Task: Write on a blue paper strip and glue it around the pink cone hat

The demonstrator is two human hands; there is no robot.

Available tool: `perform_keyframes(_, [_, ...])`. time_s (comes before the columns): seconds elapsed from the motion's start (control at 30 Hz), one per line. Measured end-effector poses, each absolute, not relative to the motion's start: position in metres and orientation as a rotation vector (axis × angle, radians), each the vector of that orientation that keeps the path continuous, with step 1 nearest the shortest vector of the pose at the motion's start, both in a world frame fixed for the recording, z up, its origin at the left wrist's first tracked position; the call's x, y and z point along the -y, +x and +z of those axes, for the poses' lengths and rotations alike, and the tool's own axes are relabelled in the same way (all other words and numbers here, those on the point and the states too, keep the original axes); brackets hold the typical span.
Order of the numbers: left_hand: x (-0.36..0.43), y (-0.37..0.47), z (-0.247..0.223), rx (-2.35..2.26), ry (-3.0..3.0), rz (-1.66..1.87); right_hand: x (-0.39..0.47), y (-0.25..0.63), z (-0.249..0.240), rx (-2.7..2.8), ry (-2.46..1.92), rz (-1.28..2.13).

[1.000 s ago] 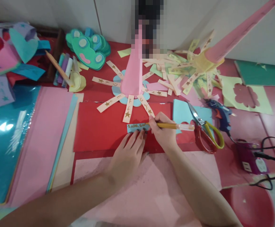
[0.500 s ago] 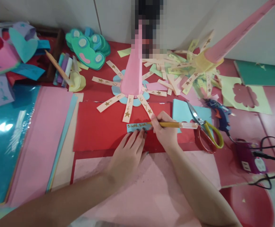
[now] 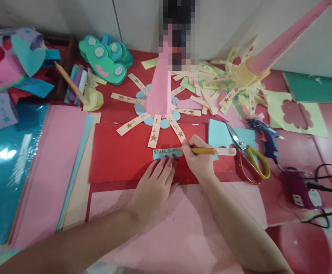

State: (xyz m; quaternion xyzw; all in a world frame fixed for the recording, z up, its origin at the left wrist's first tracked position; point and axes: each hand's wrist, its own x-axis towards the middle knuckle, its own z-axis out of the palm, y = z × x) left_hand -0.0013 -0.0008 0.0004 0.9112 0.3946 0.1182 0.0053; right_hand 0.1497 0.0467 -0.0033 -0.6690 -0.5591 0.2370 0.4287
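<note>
My right hand [image 3: 199, 158] is closed around a gold pen [image 3: 208, 151], its tip at the written line on a small blue paper strip [image 3: 161, 155]. Gold characters run along the strip's upper part. With fingers stretched out flat, my left hand [image 3: 158, 179] presses the strip's lower edge onto a red sheet [image 3: 120, 160]. Just beyond stands a pink paper cone [image 3: 159, 91] on a blue scalloped base, ringed by cream strips [image 3: 154, 131] with letters and stars. A pink sheet [image 3: 177, 228] lies under my forearms.
To the right lie scissors [image 3: 251, 160], a glue gun [image 3: 265, 139] and a purple box [image 3: 299, 188] with black cables. Another pink cone [image 3: 288, 40] leans over loose strips. Green foam shapes [image 3: 105, 61], markers [image 3: 81, 82] and stacked coloured sheets [image 3: 40, 171] are at left.
The pen and my right hand have shifted very slightly, and a little more gold writing shows on the blue strip. My left hand stays in place.
</note>
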Motion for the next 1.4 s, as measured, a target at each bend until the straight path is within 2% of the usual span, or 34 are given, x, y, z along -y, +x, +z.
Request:
perform_keyframes(0.77, [0.0015, -0.0014, -0.0011, -1.226, 2.83, 0.334, -0.0462, 0.1497, -0.0037, 1.408, -1.665, 0.608])
perform_keyframes(1.1, [0.0001, -0.002, 0.001, -1.221, 2.838, 0.331, -0.0493, 0.1549, 0.0017, 1.094, -1.638, 0.69])
perform_keyframes(1.4, [0.0011, -0.0023, 0.0034, -1.256, 2.893, 0.395, -0.0486, 0.1511, 0.0018, 1.068, -1.614, 0.741])
